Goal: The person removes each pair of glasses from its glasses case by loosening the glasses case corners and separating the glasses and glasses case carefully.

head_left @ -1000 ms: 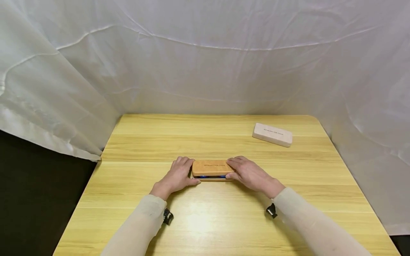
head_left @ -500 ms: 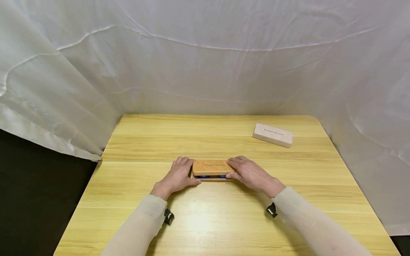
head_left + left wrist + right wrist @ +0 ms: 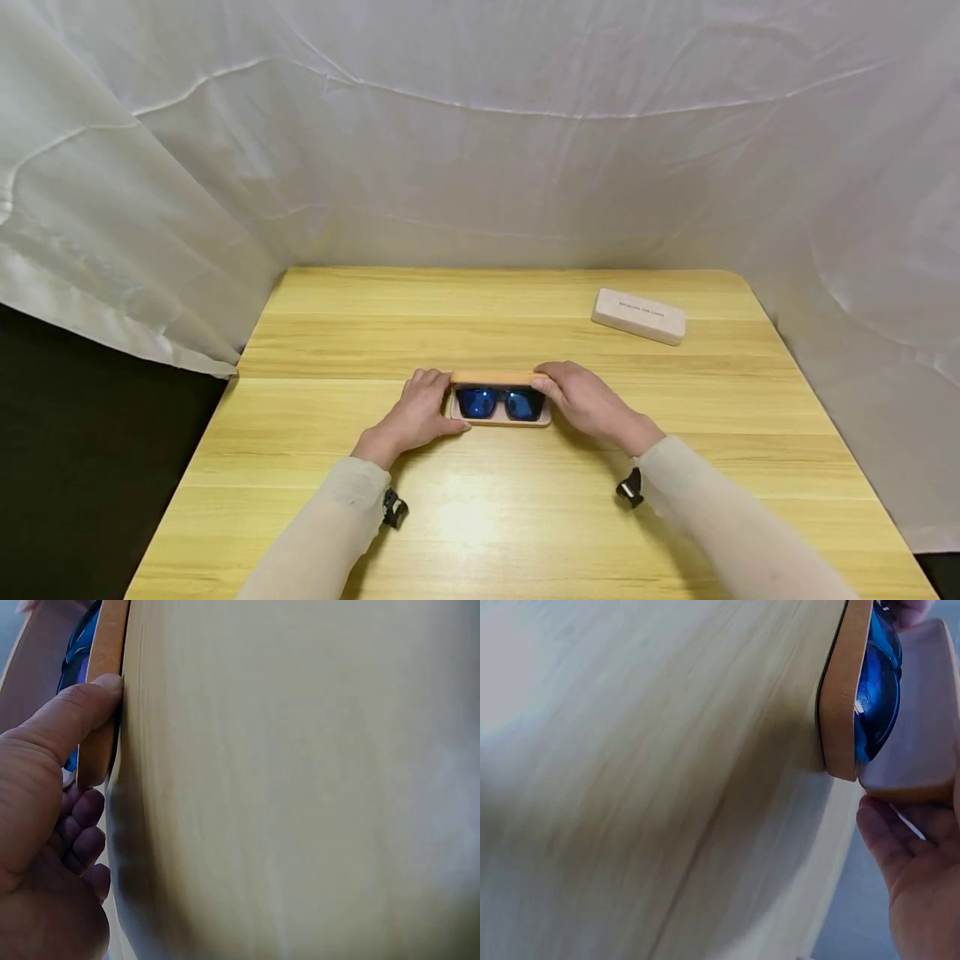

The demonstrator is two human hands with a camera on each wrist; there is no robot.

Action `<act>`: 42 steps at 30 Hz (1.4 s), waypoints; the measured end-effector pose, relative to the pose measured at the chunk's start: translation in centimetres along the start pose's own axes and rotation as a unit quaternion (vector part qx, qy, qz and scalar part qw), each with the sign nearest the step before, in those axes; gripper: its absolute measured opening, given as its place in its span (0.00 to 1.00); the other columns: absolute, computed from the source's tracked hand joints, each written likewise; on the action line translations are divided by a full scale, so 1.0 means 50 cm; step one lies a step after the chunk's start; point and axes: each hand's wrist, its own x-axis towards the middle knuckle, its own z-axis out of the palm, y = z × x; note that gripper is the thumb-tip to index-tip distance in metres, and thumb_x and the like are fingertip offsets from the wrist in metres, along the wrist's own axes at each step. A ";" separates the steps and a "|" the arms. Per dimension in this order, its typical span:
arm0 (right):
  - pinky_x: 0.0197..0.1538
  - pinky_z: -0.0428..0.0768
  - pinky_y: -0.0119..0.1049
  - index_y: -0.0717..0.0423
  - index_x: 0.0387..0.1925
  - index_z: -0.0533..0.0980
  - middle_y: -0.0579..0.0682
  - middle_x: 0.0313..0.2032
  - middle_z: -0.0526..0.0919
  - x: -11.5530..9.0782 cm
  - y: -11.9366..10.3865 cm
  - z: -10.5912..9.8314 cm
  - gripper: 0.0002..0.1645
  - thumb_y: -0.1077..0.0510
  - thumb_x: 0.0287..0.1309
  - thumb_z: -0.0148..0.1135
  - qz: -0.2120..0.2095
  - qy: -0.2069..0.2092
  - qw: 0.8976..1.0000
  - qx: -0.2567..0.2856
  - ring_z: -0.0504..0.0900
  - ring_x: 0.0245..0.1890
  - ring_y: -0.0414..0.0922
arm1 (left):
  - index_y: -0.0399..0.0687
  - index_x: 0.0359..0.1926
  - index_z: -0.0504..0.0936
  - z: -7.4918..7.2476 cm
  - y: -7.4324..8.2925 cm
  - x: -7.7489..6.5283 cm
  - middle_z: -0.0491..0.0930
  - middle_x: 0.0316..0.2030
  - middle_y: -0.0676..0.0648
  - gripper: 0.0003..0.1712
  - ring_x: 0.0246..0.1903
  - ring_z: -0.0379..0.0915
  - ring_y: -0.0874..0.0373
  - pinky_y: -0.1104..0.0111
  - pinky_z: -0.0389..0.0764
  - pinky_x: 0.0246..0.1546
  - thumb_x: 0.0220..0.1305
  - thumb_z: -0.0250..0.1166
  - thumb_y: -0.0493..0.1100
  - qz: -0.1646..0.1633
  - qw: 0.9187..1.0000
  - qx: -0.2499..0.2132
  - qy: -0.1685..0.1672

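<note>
Orange glasses case sits on the table, its left end gripped by the left hand. Inside, sunglasses barely glimpsed before now show plainly; the right hand pinches the raised lid, so opening looks well along.

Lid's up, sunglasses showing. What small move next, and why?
I'd probably tip the lid slightly further back with the right hand, which grips it, while the left hand steadies the base: the sunglasses lie inside, and the raised lid may crowd access.

pale case, lettering too small to read
</note>
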 end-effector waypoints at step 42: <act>0.53 0.81 0.50 0.63 0.43 0.83 0.56 0.39 0.86 -0.037 -0.045 0.052 0.11 0.57 0.71 0.67 -0.040 0.254 0.961 -0.104 0.82 0.44 0.55 | 0.38 0.66 0.76 0.010 0.001 0.014 0.78 0.54 0.44 0.45 0.56 0.65 0.47 0.55 0.65 0.60 0.57 0.80 0.60 -0.037 0.999 0.001 0.018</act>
